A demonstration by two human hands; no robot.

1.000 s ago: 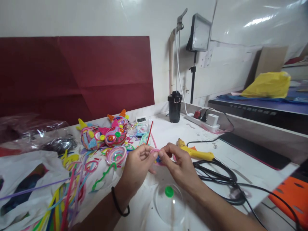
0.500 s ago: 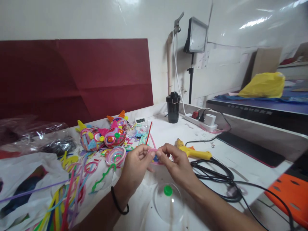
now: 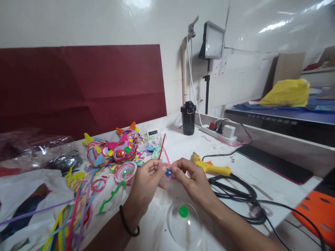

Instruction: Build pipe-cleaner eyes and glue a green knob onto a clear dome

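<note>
My left hand (image 3: 145,184) and my right hand (image 3: 195,181) meet above the white table (image 3: 235,164), both pinching a small coil of pink pipe cleaner (image 3: 166,171) with a blue centre. A red pipe cleaner (image 3: 162,145) and a pink tail stick up behind the coil. Just below my hands lies a clear plastic dome (image 3: 184,223) with a green dot on it. A black band sits on my left wrist.
Colourful coiled craft figures (image 3: 112,151) and a coiled ring (image 3: 126,171) lie to the left, with loose pipe cleaners (image 3: 70,216) and plastic bags. A yellow glue gun (image 3: 210,168), black cables (image 3: 240,198), a power strip (image 3: 222,133) and a black cup (image 3: 188,118) are on the right.
The view has shifted slightly. My hands stay together on the pink coil, turning it a little so the blue centre shows more.
</note>
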